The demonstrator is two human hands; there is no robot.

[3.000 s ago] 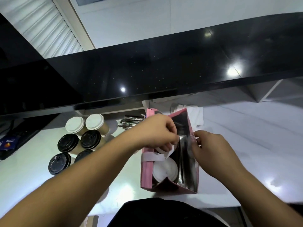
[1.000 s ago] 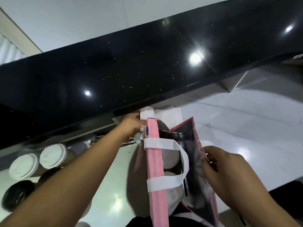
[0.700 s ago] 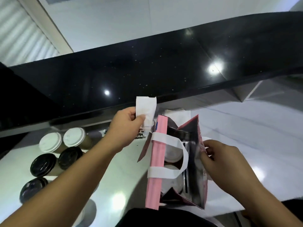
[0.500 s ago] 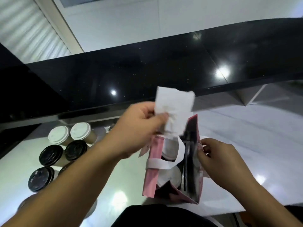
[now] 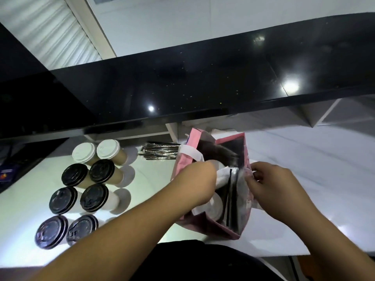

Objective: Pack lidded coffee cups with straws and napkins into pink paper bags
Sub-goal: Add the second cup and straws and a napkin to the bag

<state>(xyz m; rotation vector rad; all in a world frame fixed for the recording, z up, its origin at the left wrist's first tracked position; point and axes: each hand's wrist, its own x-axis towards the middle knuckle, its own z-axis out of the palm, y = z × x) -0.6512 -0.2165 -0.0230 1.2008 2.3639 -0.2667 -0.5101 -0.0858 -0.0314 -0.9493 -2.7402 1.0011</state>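
While a white counter (image 5: pixel 304 179) fills the lower view from the head camera, a long black shelf (image 5: pixel 203 84) is seen overhanging its far edge. At the far left, eight lidded coffee cups (image 5: pixel 89 187) are grouped in two columns: two with white lids (image 5: pixel 95 150) at the back, six with black lids (image 5: pixel 81 199) nearer the person. Just right of the white-lidded pair, a bundle of dark wrapped straws (image 5: pixel 160 153) is laid flat under the shelf, beside the bag's far left corner.

Right of centre, a pink paper bag (image 5: pixel 242 151) is stood upright and open on the counter. The left hand (image 5: pixel 196 185) is reached over the bag's left wall and into its mouth, the fingers closed on a white napkin (image 5: pixel 222 177) that is pressed down inside. Part of the opening and the left wall is hidden by that hand and forearm. A white cup lid (image 5: pixel 212 207) is visible inside below the hand, and a black straw (image 5: pixel 228 199) is stood along the silvery lining. One white handle (image 5: pixel 190 152) is looped over the left rim. The right hand (image 5: pixel 272 185) is pinched on the bag's right rim, holding it apart from the left wall.

Compared with half a second earlier, the napkin, then held up above the bag, has been brought down into it; the right hand's pinch is unchanged.
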